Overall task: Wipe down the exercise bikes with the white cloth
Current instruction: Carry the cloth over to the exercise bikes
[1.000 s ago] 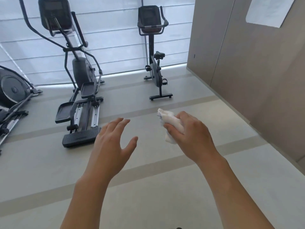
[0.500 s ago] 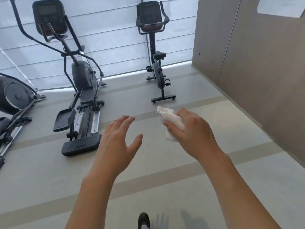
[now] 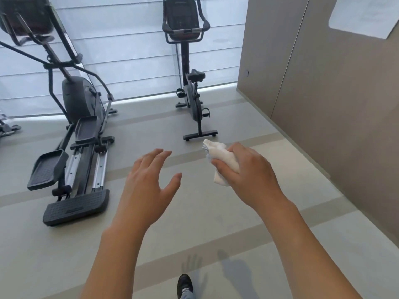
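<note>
From the head camera, the right hand point(image 3: 248, 173) grips the bunched white cloth point(image 3: 220, 160), fingers curled round it. The left hand point(image 3: 149, 186) hangs empty, fingers loosely spread. The exercise bike point(image 3: 190, 83) stands far ahead; the elliptical trainer point(image 3: 79, 117), far left, is cut off at the top. A shoe point(image 3: 184, 284) shows near the bottom edge.

We see grey floor point(image 3: 216, 212) with darker stripes; upright exercise bike point(image 3: 192, 100), elliptical trainer point(image 3: 79, 130) standing on it (third machine, perhaps, far left).
</note>
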